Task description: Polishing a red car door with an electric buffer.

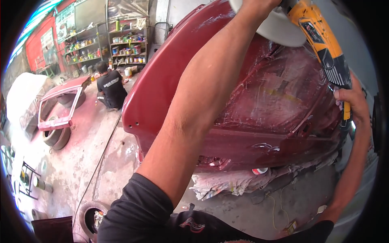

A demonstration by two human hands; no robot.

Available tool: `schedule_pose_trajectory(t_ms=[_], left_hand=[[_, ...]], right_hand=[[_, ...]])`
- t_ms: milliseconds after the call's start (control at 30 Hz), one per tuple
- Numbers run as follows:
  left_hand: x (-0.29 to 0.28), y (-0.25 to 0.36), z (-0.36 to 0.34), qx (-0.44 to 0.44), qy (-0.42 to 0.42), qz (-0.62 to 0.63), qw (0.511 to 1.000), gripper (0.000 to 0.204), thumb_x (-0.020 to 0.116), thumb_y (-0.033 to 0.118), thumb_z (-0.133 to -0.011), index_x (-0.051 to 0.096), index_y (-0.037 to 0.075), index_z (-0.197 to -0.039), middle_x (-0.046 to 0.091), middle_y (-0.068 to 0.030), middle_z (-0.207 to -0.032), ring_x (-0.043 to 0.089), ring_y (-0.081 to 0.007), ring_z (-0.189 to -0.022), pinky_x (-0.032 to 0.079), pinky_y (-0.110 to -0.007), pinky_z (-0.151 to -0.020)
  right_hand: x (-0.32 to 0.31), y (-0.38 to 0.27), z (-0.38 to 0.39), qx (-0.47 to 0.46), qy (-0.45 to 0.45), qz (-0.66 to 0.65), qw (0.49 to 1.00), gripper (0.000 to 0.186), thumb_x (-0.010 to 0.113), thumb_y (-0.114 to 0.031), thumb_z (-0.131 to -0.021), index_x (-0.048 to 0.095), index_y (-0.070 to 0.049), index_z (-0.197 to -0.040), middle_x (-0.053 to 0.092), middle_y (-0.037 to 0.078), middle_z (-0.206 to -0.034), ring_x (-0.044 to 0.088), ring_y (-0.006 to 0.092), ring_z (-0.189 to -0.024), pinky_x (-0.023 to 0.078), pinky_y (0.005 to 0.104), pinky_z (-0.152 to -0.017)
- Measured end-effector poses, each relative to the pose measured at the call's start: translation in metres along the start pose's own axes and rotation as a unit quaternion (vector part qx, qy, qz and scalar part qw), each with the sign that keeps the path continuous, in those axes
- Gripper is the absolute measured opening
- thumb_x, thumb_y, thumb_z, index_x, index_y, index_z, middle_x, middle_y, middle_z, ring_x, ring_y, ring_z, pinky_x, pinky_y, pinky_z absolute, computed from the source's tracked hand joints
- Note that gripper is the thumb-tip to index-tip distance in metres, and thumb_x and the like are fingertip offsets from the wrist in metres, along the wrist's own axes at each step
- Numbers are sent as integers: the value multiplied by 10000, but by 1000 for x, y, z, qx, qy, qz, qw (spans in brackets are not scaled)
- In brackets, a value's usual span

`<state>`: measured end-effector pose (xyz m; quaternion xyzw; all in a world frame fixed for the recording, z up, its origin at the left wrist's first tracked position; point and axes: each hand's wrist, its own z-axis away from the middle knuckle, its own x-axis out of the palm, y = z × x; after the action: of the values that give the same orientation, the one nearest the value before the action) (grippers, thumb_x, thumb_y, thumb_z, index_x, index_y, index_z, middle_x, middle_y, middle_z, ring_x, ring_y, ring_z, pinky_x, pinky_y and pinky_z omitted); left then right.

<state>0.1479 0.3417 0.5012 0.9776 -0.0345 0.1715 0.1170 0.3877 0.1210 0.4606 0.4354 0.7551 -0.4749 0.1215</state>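
The bare left forearm [202, 85] cuts across the view, hiding much of the dark red car body [156, 93]. Beyond it, a crouching person in black [110, 87] sits near shelves of cans [129, 48]; a pinkish door-like frame [60, 121] rests on tyres [60, 139], and a cable [101, 158] crosses the stained floor. The polisher [318, 34] is at upper right, over the car, its long axis slanting from the head, up and left, down to the right hand [351, 97], which grasps the rear handle. The left hand [263, 3] is at the head, cropped; its grip can't be told. The casing is yellow and black, the pad [279, 30] white and round; the paintwork looks glossy, smeared with whitish residue, above crumpled sheeting [227, 184].
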Motion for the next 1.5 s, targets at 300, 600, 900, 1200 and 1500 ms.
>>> schedule_pose_trajectory(t_ms=[300,600,900,1200,1500], left_hand=[[36,-3,16,0,-19,1,1000,301,577,149,-785,707,-70,-944,657,-364,-858,667,-515,-894,529,-538,-832],[0,0,-2,-2,17,-26,1000,335,570,155,-790,721,-63,-994,673,-357,-902,675,-499,-932,525,-521,-868],[-45,26,36,27,8,-13,1000,264,589,127,-777,713,-56,-920,666,-325,-783,697,-463,-799,539,-484,-733],[-155,43,120,-63,36,-104,992,181,665,97,-792,701,-48,-896,646,-77,-613,585,-103,-573,490,-286,-574],[-227,77,197,-107,108,-111,982,87,731,-4,-846,653,-39,-863,611,28,-697,538,-38,-647,440,-191,-604]], right_hand=[[-17,21,11,46,-4,26,999,848,701,-107,-663,454,-32,-1471,611,27,-842,571,101,-614,496,245,-565],[-13,3,-9,10,-2,36,999,902,735,-135,-704,375,-27,-1524,625,39,-812,576,107,-630,481,261,-563],[22,8,10,-3,-94,-5,996,786,733,-117,-684,471,-19,-1418,596,20,-842,564,98,-656,476,251,-574],[94,12,53,-82,-136,-24,987,989,799,-9,-605,392,3,-1506,621,112,-1261,573,220,-1198,404,344,-1088],[152,28,91,-66,-266,-88,958,1022,772,20,-681,278,-30,-1574,655,166,-1238,637,238,-1148,450,339,-1053]])
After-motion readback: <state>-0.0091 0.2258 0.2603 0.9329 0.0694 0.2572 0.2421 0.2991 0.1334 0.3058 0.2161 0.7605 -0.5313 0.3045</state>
